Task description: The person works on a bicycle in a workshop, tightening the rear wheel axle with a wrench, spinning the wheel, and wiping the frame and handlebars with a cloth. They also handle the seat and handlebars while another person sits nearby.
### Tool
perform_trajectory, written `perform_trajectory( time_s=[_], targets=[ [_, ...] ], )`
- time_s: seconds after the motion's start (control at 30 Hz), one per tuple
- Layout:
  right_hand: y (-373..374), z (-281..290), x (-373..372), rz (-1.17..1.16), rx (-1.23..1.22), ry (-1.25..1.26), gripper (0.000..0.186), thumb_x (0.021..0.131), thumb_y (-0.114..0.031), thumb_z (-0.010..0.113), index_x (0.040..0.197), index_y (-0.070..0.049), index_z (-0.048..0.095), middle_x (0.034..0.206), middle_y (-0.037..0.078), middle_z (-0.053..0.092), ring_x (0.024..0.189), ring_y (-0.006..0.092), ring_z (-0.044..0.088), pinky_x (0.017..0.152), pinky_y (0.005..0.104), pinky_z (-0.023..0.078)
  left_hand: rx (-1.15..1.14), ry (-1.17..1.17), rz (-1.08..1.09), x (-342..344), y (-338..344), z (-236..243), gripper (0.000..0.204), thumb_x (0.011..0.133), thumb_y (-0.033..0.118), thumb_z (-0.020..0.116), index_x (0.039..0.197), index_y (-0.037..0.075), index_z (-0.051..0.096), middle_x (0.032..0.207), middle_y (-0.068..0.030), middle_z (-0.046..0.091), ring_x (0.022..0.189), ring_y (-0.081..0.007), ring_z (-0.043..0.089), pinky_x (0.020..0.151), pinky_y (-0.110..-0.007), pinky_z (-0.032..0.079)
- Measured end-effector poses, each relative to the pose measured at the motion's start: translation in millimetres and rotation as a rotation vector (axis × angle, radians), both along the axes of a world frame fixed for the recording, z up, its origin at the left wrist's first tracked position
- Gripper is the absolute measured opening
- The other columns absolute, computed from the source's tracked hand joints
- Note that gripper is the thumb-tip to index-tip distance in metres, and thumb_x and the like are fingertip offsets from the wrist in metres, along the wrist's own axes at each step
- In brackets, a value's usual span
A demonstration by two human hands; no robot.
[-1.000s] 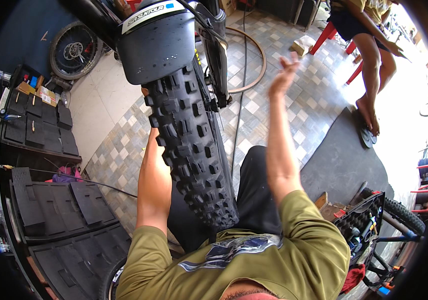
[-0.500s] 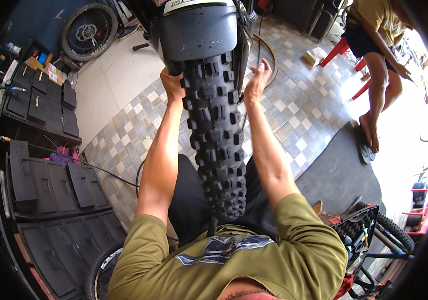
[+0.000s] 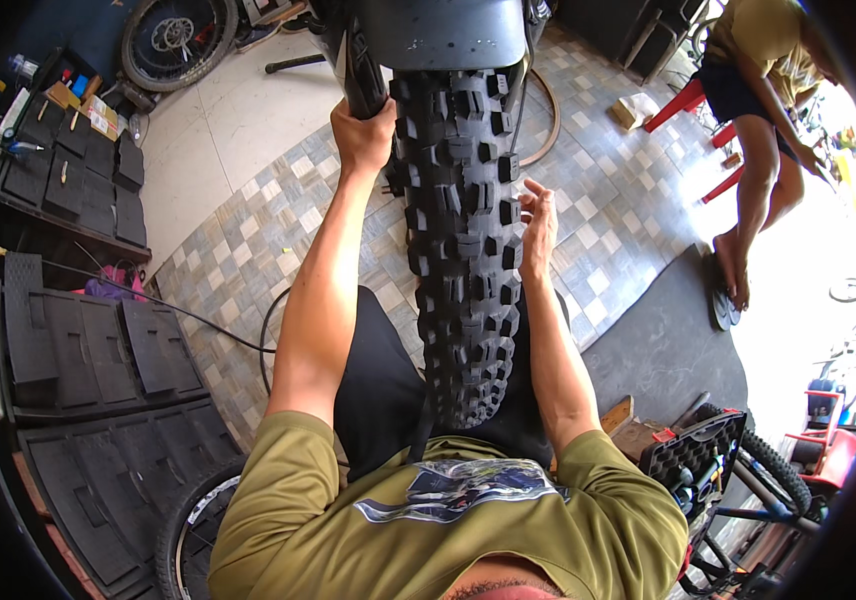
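A knobby black bicycle tire (image 3: pixel 456 280) stands upright between my thighs, below a dark mudguard (image 3: pixel 443 30). Wrapped round the lower part of the black fork leg (image 3: pixel 358 60) on the tire's left is my left hand (image 3: pixel 363 140). My right hand (image 3: pixel 538 225) is raised at the tire's right side with its fingers apart; whether the fingertips touch the tread is unclear.
Black organiser bins (image 3: pixel 108 360) line the left. A spare wheel (image 3: pixel 176 45) leans at back left. A person (image 3: pixel 753 160) is at right by a red stool (image 3: pixel 673 105). A toolbox (image 3: pixel 693 455), dark mat (image 3: pixel 663 345), cable and hoop are around me.
My left hand has moved up onto the fork leg. My right hand has come down and closer beside the tire. The wheel looks more upright and centred in the view.
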State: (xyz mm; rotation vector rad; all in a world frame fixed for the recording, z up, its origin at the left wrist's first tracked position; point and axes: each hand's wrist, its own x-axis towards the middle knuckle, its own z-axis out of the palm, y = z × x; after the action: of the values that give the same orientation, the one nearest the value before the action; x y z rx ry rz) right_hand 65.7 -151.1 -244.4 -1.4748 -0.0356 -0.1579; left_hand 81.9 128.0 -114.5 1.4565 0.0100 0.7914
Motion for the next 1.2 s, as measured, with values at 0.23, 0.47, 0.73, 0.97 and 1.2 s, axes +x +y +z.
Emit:
perform_trajectory(
  time_s=[0.23,0.47,0.73,0.97,1.2],
  targets=[
    [11,17,-11,0.106,0.02,-0.098,0.041,0.114,-0.039,0.05,0.124,-0.005,0.069,0.097,0.0,0.062,0.092,0.01,0.055,0.087,0.0274,0.046,-0.016,-0.024,-0.033,7,-1,-8,0.012,0.089,0.008,0.074,0.081,0.0,0.072,0.069,-0.0008,0.069,0.061,-0.008,0.063,0.058,-0.027,0.048],
    [27,-11,-55,0.25,0.071,0.307,0.041,0.11,-0.041,0.056,0.132,-0.006,0.058,0.099,0.001,0.064,0.09,0.0113,0.059,0.077,0.0307,0.051,0.24,-0.052,0.069,30,19,-34,0.029,0.086,0.025,0.081,0.089,-0.002,0.071,0.081,-0.0043,0.075,0.08,-0.0148,0.068,0.077,-0.035,0.053],
    [31,-32,-65,0.407,-0.013,0.428,0.057,0.105,-0.043,0.065,0.144,-0.004,0.049,0.123,0.016,0.07,0.104,0.0225,0.068,0.085,0.0378,0.056,0.107,-0.115,-0.051,34,55,-64,0.033,0.078,0.022,0.083,0.099,-0.002,0.073,0.092,-0.0027,0.076,0.085,-0.0127,0.067,0.08,-0.032,0.054],
    [-28,-40,-94,0.262,-0.25,0.342,0.07,0.101,-0.041,0.068,0.15,0.002,0.044,0.121,0.019,0.071,0.105,0.0263,0.07,0.093,0.0381,0.055,-0.005,0.01,-0.16,12,-46,14,0.007,0.086,0.003,0.068,0.082,-0.002,0.07,0.07,0.0041,0.067,0.065,-0.0072,0.059,0.061,-0.029,0.047],
    [5,156,-91,0.301,-0.263,0.193,0.054,0.107,-0.037,0.061,0.146,-0.001,0.05,0.119,0.02,0.07,0.11,0.0269,0.07,0.096,0.0392,0.054,0.614,0.593,-0.558,-32,73,87,0.129,0.077,0.027,0.092,0.171,0.01,0.005,0.165,-0.0231,0.034,0.153,-0.0364,0.034,0.123,-0.048,0.031]
  ],
)
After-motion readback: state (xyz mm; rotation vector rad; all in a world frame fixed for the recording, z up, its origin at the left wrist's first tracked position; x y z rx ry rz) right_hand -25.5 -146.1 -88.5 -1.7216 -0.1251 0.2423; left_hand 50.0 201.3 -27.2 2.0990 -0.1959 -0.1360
